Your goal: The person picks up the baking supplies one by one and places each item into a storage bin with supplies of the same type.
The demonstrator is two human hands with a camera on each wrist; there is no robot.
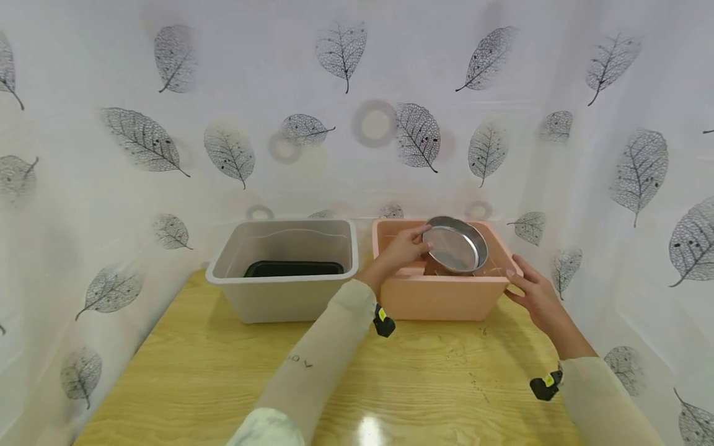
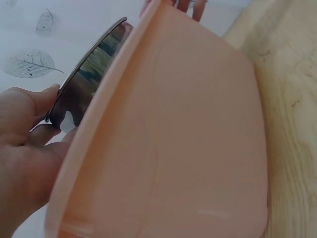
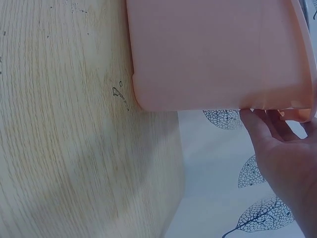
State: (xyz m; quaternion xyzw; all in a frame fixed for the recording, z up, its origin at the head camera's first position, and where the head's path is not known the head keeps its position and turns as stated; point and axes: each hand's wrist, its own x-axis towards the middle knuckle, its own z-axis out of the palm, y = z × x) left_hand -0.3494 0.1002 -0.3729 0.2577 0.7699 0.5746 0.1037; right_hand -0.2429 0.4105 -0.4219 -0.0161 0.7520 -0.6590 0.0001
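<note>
My left hand point(image 1: 403, 251) pinches the rim of a shallow, round, shiny metal pan point(image 1: 453, 248), thumb on one side and fingers underneath. The pan is tilted over the pink plastic bin point(image 1: 440, 300), and part of it sits below the bin's rim. Whether its base is solid or mesh I cannot tell. In the left wrist view the pan's shiny side point(image 2: 79, 94) shows behind the bin's edge. With curled fingers my right hand point(image 1: 538, 297) holds the bin's right front corner at the rim; the right wrist view shows these fingers point(image 3: 255, 126) against its side.
Left of the pink bin stands a grey-beige plastic bin point(image 1: 284, 300) with a dark, black-looking item point(image 1: 292, 268) inside. Both bins rest on a wooden table point(image 1: 390, 384). A white curtain point(image 1: 268, 49) with leaf prints hangs behind and along both sides.
</note>
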